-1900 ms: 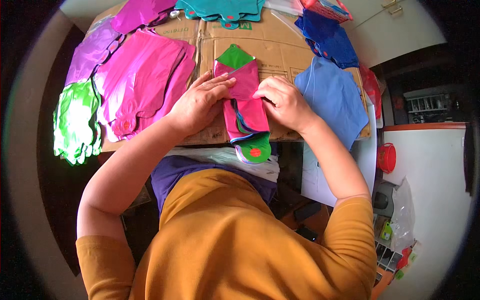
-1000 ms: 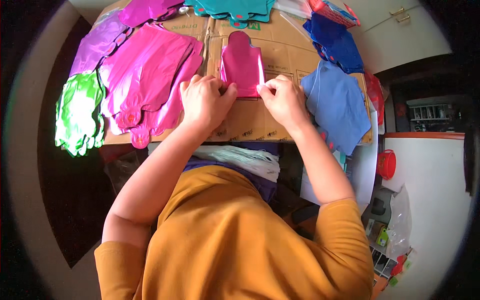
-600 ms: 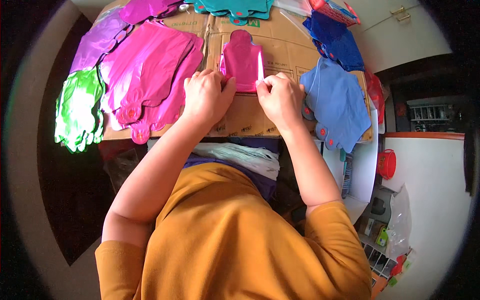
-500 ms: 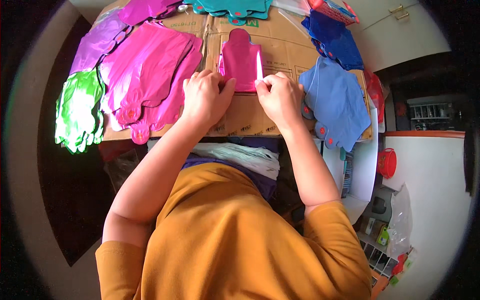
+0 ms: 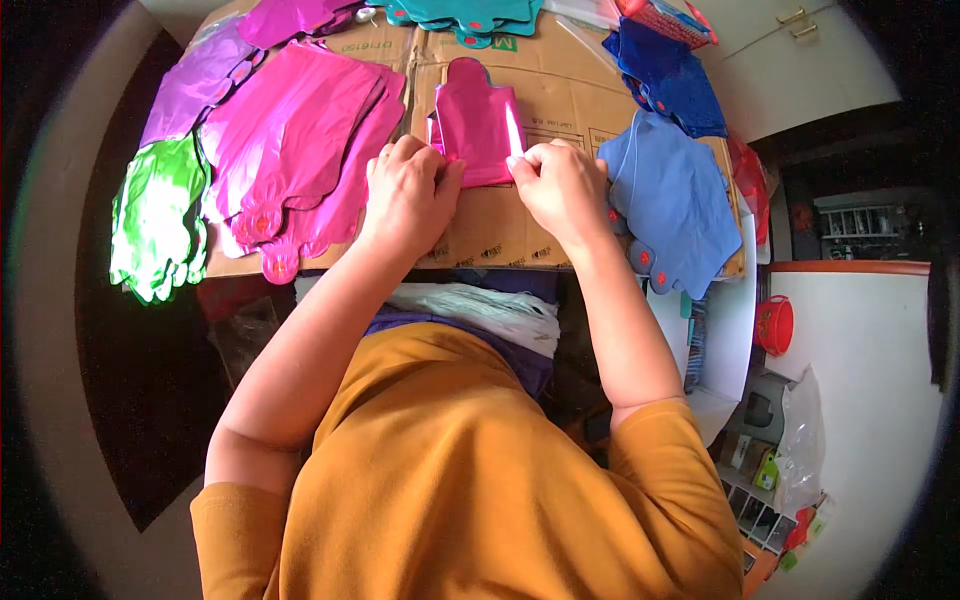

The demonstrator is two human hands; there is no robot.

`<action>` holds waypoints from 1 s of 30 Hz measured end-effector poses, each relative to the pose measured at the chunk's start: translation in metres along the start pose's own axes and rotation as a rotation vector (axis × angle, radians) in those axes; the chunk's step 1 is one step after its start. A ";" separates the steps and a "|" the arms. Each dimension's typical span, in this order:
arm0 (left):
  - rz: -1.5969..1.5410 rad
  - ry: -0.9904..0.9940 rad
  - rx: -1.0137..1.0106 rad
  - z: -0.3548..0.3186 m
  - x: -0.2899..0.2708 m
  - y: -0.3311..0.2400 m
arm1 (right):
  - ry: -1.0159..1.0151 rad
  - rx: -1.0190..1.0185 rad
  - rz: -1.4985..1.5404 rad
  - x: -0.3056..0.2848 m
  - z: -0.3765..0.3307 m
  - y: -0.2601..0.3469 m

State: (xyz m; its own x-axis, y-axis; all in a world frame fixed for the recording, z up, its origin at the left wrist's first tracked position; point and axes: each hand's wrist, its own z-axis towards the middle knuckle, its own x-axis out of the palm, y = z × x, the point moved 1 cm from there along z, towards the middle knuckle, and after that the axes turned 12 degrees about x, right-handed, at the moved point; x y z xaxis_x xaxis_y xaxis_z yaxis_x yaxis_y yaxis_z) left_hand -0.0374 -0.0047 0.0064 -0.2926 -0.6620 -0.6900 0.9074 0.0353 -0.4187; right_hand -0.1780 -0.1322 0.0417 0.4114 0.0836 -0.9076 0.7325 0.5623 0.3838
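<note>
A shiny magenta foil piece (image 5: 478,125) with a rounded tab at its far end lies on the cardboard in front of me. Its side edges look folded inward. My left hand (image 5: 412,190) pinches its near left corner between thumb and curled fingers. At the near right corner, my right hand (image 5: 562,192) grips it the same way. Beside my left hand spreads a pile of pink foil pieces (image 5: 290,130), some with red dots on their tabs. Right of my right hand is a stack of light blue foil pieces (image 5: 670,195).
More foil stacks line the cardboard-topped table (image 5: 560,85): green (image 5: 158,225), lilac (image 5: 190,90), teal (image 5: 460,12) and dark blue (image 5: 668,80). White strands (image 5: 480,312) hang below the near edge. A red bucket (image 5: 774,325) is off to the right.
The magenta foil piece has shifted slightly left and tilted a little, with both hands still holding its near corners.
</note>
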 end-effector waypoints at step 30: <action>-0.382 0.060 0.224 -0.010 -0.031 -0.005 | -0.096 -0.788 0.156 -0.020 -0.027 -0.032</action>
State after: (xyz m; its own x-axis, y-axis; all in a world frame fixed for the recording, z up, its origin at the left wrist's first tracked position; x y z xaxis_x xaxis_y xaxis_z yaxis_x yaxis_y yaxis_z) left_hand -0.0357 0.0234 0.0237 -0.6302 -0.5515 -0.5465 0.7720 -0.3703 -0.5166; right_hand -0.2244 -0.1299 0.0434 0.5483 0.1577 -0.8213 0.0798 0.9677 0.2391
